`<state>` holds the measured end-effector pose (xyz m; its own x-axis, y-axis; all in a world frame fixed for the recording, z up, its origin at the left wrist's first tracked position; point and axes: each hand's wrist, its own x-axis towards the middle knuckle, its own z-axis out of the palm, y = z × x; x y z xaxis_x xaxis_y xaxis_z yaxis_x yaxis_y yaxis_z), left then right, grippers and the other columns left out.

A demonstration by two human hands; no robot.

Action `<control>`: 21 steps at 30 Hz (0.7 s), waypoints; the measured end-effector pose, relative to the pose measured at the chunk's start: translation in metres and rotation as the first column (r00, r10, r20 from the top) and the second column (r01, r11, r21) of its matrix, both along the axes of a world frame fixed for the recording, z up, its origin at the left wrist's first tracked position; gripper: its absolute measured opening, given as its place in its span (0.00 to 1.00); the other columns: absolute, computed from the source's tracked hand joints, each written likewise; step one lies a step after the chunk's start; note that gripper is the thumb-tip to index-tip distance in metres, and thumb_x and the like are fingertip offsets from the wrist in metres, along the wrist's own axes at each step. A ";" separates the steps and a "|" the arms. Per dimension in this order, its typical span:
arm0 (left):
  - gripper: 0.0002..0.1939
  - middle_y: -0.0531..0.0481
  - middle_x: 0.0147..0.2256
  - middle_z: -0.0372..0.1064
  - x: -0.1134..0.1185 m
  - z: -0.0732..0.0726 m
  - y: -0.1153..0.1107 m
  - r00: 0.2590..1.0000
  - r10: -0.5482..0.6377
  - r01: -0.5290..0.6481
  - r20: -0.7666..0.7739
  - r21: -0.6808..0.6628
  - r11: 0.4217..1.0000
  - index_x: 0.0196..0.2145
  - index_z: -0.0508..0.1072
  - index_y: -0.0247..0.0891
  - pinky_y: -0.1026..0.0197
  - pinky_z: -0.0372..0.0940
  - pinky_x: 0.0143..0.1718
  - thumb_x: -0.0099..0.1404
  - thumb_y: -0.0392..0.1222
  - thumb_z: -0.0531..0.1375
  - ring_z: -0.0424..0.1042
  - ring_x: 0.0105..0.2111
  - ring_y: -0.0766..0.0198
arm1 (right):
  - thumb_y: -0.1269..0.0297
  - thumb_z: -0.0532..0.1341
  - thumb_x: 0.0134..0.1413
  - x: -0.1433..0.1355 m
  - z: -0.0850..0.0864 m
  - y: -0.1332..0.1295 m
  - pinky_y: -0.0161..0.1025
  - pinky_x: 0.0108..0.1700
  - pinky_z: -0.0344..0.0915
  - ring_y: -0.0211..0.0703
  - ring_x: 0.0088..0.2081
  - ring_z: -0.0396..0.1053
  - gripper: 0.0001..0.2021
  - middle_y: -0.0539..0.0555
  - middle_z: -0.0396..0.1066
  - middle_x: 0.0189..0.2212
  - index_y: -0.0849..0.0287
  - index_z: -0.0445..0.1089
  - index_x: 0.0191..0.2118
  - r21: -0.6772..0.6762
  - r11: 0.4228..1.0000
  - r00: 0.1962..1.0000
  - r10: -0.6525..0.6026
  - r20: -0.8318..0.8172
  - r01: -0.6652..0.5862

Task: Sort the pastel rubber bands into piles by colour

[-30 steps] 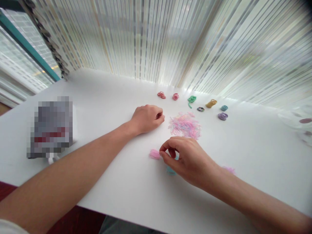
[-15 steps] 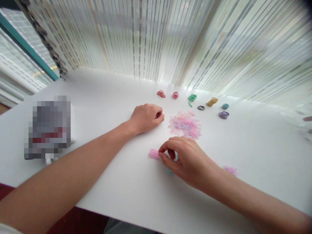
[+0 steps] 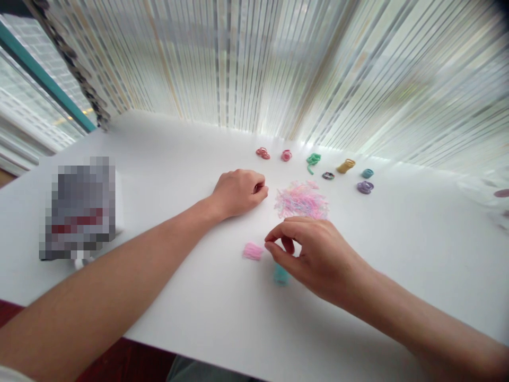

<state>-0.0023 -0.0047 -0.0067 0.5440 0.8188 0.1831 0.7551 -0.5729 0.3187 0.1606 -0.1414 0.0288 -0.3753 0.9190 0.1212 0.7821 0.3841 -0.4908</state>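
My left hand [image 3: 240, 192] rests on the white table with its fingers curled into a loose fist; nothing shows in it. Just right of it lies a loose pile of thin pink and pale strands [image 3: 303, 199]. My right hand [image 3: 314, 249] hovers over the near side of that pile, thumb and forefinger pinched together. Whether a strand is between these fingertips is too small to make out. Close to the left of the fingertips sits a neat pink bundle of strands [image 3: 253, 251]. A turquoise bundle [image 3: 281, 275] lies below my right hand, partly covered by it.
Along the back of the table [image 3: 178, 148] lie small coils: red [image 3: 263, 153], pink [image 3: 286, 155], green [image 3: 314, 160], yellow [image 3: 345, 166], blue [image 3: 368, 173] and purple [image 3: 365, 187]. A blurred-out object [image 3: 81, 207] stands at the left. A string curtain [image 3: 246, 63] hangs behind.
My right hand has drawn back slightly to the right, off the pink bundle, which now lies apart from the fingertips. More of the turquoise bundle shows. My left hand has stayed still.
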 end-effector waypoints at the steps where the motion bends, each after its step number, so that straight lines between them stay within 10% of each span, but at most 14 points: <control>1: 0.15 0.46 0.35 0.79 0.000 0.000 0.000 1.000 -0.001 0.001 0.000 0.002 1.000 0.28 0.73 0.40 0.55 0.53 0.32 0.68 0.48 0.54 0.72 0.34 0.58 | 0.73 0.66 0.58 0.003 0.003 0.000 0.36 0.30 0.60 0.36 0.23 0.66 0.06 0.49 0.74 0.23 0.58 0.82 0.34 0.030 0.999 1.000 -0.010 -0.008 0.010; 15: 0.16 0.47 0.33 0.78 -0.002 0.000 0.003 1.000 0.007 -0.006 -0.026 0.027 1.000 0.26 0.70 0.40 0.55 0.50 0.31 0.68 0.50 0.54 0.70 0.33 0.58 | 0.54 0.71 0.60 0.094 0.067 0.004 0.38 0.20 0.46 0.33 0.19 0.55 0.12 0.49 0.65 0.17 0.57 0.84 0.34 0.173 0.838 0.847 -0.474 -0.240 0.517; 21: 0.17 0.48 0.31 0.75 -0.003 0.001 0.008 0.999 0.018 -0.017 -0.045 0.026 1.000 0.27 0.70 0.42 0.56 0.52 0.32 0.68 0.53 0.53 0.69 0.32 0.57 | 0.55 0.73 0.57 0.134 0.058 0.019 0.36 0.21 0.46 0.33 0.21 0.54 0.12 0.50 0.66 0.19 0.60 0.82 0.33 0.086 0.830 0.805 -0.500 -0.319 0.550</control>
<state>-0.0051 0.0028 -0.0054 0.5377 0.8238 0.1794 0.7785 -0.5669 0.2694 0.2945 -0.1222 0.0873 0.2308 0.9213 0.3129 0.7316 0.0477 -0.6801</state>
